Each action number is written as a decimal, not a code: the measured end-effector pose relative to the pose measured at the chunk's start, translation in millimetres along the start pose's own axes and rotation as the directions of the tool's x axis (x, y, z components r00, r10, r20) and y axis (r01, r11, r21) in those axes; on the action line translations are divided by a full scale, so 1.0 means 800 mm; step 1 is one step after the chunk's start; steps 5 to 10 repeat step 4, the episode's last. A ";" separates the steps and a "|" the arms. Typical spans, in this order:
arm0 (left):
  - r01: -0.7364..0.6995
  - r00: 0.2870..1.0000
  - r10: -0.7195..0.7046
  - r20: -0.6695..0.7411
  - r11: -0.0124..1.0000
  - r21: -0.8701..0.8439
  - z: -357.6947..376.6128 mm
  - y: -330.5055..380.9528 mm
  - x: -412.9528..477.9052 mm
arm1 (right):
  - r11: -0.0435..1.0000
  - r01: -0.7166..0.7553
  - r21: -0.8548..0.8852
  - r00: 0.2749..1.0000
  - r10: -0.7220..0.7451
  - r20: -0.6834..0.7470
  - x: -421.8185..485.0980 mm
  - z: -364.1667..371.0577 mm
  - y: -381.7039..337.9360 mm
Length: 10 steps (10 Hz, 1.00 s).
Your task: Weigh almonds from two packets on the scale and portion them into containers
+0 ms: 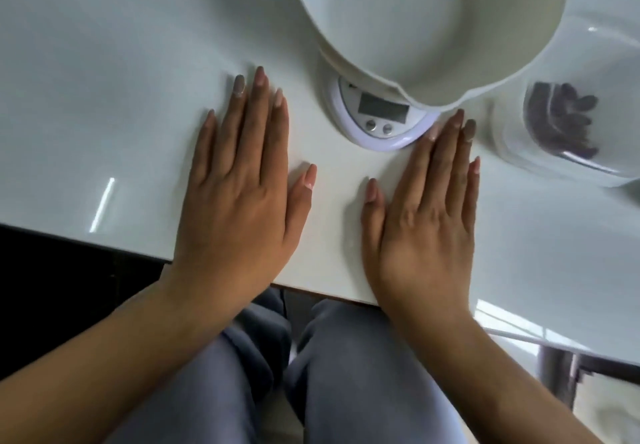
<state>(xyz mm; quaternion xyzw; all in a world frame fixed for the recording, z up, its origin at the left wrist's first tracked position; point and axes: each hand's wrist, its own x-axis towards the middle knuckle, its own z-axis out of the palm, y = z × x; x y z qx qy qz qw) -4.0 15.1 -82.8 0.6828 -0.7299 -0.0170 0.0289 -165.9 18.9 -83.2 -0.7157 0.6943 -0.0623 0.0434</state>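
A white digital scale (377, 116) sits on the white table (104, 97), its grey display blank. An empty white bowl (426, 24) with a pour spout stands on the scale. To the right, a clear container (568, 125) holds dark almonds (561, 121) at its bottom. My left hand (239, 197) lies flat on the table, fingers straight, left of the scale. My right hand (429, 215) lies flat too, its fingertips close to the scale's front right edge. Neither hand holds anything. No packets are in view.
The table's near edge (311, 289) runs under my wrists, and my knees in grey trousers show below it. A metal table leg (554, 371) stands at the lower right. Dark floor lies at the left.
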 end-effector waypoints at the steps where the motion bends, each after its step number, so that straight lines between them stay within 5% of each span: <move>1: 0.009 1.000 -0.009 0.009 1.000 -0.014 -0.004 0.003 0.002 | 1.000 -0.021 0.013 0.999 0.021 0.024 0.003 -0.005 -0.003; 3: 0.055 0.992 -0.051 0.111 0.998 -0.032 -0.028 0.009 0.006 | 0.992 -0.106 0.063 0.966 0.088 0.242 0.011 -0.035 -0.010; 4: 0.096 0.962 -0.077 0.264 0.993 -0.062 -0.062 0.012 0.008 | 0.980 -0.168 0.111 0.857 0.090 0.507 0.013 -0.069 -0.010; 10: 0.096 0.962 -0.077 0.264 0.993 -0.062 -0.062 0.012 0.008 | 0.980 -0.168 0.111 0.857 0.090 0.507 0.013 -0.069 -0.010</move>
